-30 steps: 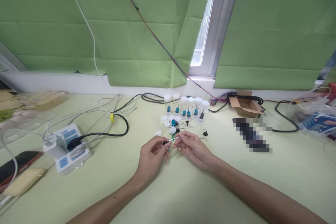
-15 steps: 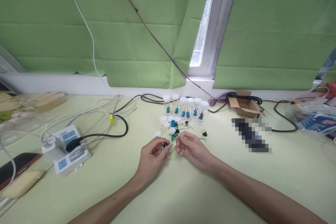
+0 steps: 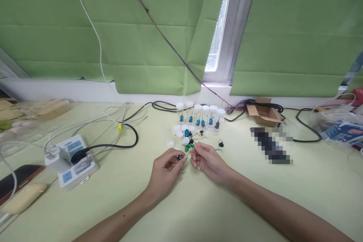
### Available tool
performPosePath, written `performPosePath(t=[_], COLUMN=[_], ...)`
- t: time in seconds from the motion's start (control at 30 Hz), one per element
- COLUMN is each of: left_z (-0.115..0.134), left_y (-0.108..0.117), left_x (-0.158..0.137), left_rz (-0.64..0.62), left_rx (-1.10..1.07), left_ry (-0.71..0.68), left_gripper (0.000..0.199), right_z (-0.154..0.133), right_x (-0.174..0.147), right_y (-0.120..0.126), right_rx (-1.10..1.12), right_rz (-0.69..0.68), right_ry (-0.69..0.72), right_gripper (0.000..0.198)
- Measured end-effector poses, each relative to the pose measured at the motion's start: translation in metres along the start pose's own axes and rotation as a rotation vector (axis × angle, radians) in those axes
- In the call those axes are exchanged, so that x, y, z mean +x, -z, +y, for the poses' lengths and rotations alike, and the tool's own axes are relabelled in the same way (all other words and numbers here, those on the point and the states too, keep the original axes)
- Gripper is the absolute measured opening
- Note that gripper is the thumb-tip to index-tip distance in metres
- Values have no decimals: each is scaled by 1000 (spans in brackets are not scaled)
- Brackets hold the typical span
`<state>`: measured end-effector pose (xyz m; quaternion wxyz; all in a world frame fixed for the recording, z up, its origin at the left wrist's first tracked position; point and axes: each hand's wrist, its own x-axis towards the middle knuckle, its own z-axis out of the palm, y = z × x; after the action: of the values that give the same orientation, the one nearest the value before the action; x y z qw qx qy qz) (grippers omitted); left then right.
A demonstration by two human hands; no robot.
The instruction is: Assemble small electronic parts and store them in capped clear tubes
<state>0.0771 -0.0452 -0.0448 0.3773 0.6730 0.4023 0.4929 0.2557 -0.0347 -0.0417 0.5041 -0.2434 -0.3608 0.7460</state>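
My left hand (image 3: pixel 165 170) pinches a small black round part (image 3: pixel 179 157) between thumb and fingertips. A thin metal rod (image 3: pixel 188 154) runs from that part to my right hand (image 3: pixel 210 162), whose thumb and finger close on its other end. Below the black part hangs a short thin piece (image 3: pixel 182 166) with a greenish tip. Just beyond my fingers lie small green pieces (image 3: pixel 187 148), a white cap (image 3: pixel 185 141) and blue pieces (image 3: pixel 186 133). Another black part with a bent metal rod (image 3: pixel 221 144) rests to the right of my right hand.
Several clear tubes with white caps (image 3: pixel 197 117) stand in a row at the back. An open cardboard box (image 3: pixel 264 115) is right of them. On the left is a power strip (image 3: pixel 76 162) with cables. A plastic bag (image 3: pixel 343 132) lies far right.
The black part has turned a little in my left fingers, and the thin piece below it has swung slightly right and lower. My right hand has shifted slightly right, still holding the rod.
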Motion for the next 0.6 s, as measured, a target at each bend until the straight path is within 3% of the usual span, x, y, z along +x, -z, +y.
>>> performPosePath(t=[0.6], left_z=[3], left_y=[0], left_x=[1], left_rz=[-41], left_rx=[-22], left_ry=[-27], left_gripper=[12], right_z=[-2], right_x=[1], right_y=[-2], right_rx=[13], right_rz=[14], right_ry=[-39], right_gripper=[36])
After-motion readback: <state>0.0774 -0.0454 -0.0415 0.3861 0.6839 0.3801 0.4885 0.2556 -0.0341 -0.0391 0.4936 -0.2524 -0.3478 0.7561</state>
